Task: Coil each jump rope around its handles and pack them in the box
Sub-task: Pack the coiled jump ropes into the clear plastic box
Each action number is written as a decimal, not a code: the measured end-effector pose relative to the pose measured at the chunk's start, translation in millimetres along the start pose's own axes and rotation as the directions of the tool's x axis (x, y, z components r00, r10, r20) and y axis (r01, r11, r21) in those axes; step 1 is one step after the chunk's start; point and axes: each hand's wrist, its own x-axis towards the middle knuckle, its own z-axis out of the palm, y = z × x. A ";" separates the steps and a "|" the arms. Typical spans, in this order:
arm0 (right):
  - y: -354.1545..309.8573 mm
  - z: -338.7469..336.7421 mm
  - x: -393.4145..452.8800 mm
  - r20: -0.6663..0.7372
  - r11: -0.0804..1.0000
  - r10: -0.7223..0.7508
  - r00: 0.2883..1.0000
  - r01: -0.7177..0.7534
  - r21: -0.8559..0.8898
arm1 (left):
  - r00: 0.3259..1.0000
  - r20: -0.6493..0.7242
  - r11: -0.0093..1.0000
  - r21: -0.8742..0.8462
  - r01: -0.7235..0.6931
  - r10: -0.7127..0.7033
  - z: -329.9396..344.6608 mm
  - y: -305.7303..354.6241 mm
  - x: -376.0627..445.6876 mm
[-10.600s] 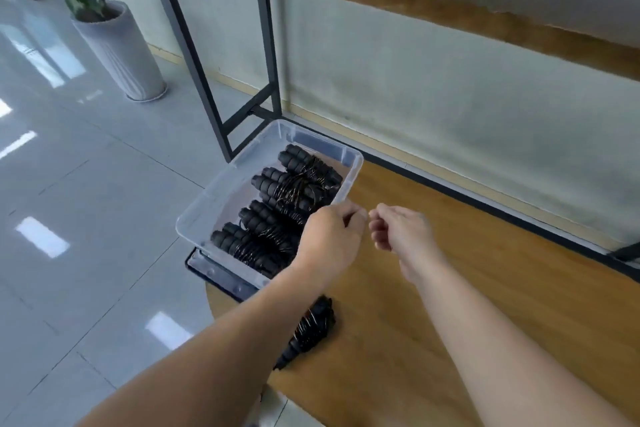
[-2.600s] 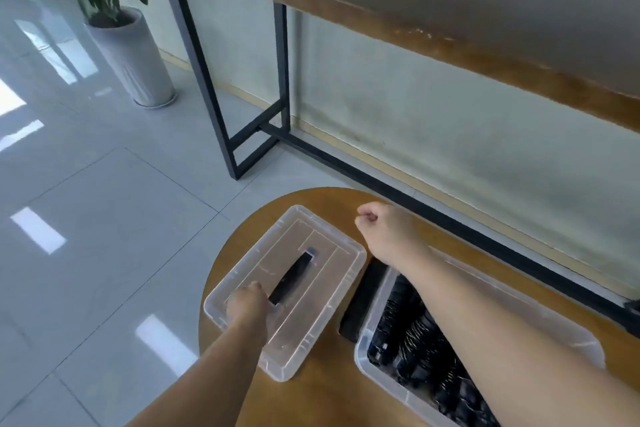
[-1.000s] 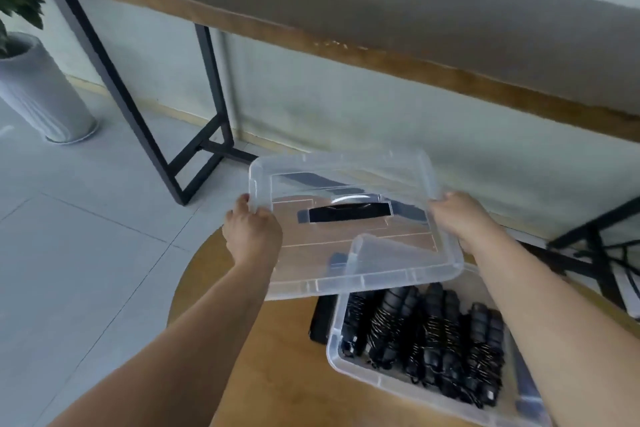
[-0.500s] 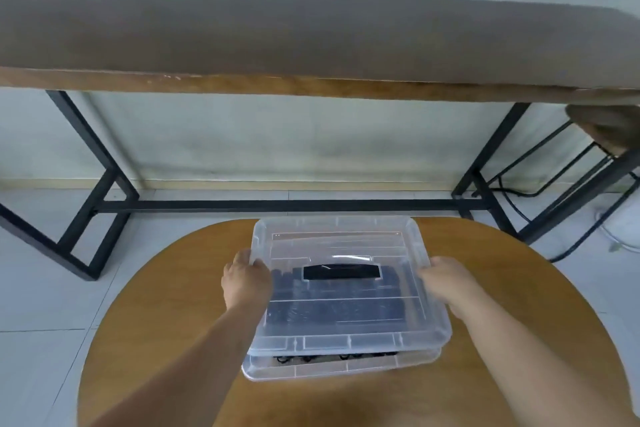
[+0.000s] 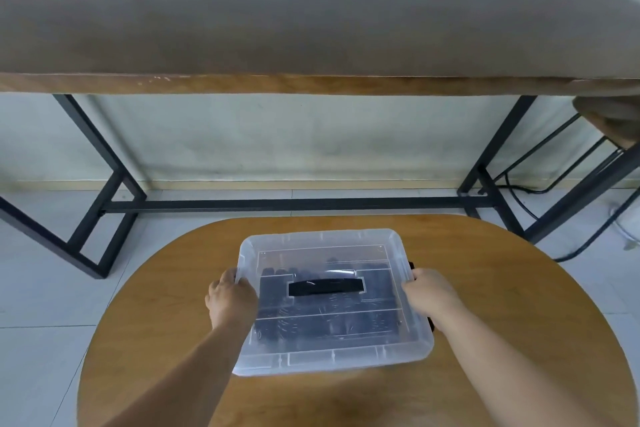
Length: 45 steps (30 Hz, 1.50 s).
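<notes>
A clear plastic box stands in the lower middle of the frame, on a round wooden table. A clear lid with a black handle in its center lies on top of the box and covers it. Through the lid, the dark jump ropes are visible inside the box, coiled around their handles and lying side by side; the plastic blurs them, so the exact number is not clear.

The left hand is at the left edge of the lid, with the fingers curled over the rim and gripping it. The right hand is at the right edge of the lid, and its fingers are also bent around the rim and hold it. Just beside the right hand, a small black clip shows at the side of the box.

In the upper part of the frame there is a long wooden bench table with black metal legs, standing against a pale wall. At the right edge, black cables lie on the light tiled floor.
</notes>
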 end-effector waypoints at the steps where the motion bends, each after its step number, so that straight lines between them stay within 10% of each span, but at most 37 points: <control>1: 0.8 0.2 -0.4 -0.002 1.000 -0.007 1.000 0.007 -0.003 | 1.000 0.002 1.000 -0.003 0.001 -0.001 0.4 -0.6 -0.4; 25: 28.7 -12.2 6.3 0.295 0.856 0.060 0.953 -0.202 0.475 | 0.944 0.164 0.947 -0.101 0.305 -0.286 1.3 -30.8 24.5; 45: 7.2 10.6 -4.1 0.068 0.999 -0.005 0.998 0.002 0.047 | 0.978 0.079 0.981 0.019 0.192 -0.193 -22.0 -6.7 1.2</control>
